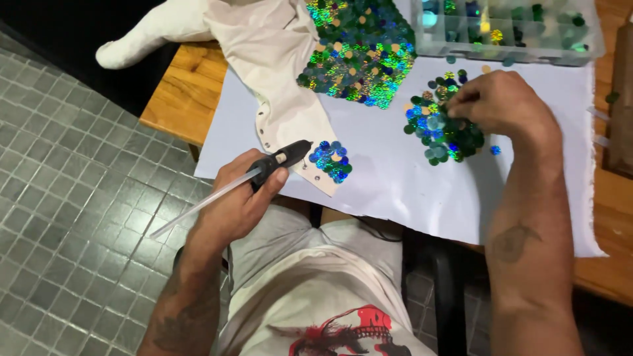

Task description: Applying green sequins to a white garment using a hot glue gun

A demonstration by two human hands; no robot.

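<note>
At the table edge: you sit over a white paper sheet (395,171) spread on a wooden table (184,92), grey tiled floor to your left.
Left hand: your left hand (241,201) is closed around a black glue gun (280,160), a clear glue stick jutting out behind, the nozzle just beside a small patch of blue-green sequins (331,160) on the hem of the cream garment (277,72).
Right hand: your right hand (501,105) rests on the loose sequin pile (440,132), fingertips pinched together; whether one sequin sits between them cannot be told.
Doing it well: I judge it best to keep the nozzle low and steady over the hem and lift a single sequin, not a cluster.
Nearby: a larger sequinned panel (359,56) lies on the garment; a clear compartment box (508,29) of sequins stands at the far edge.
</note>
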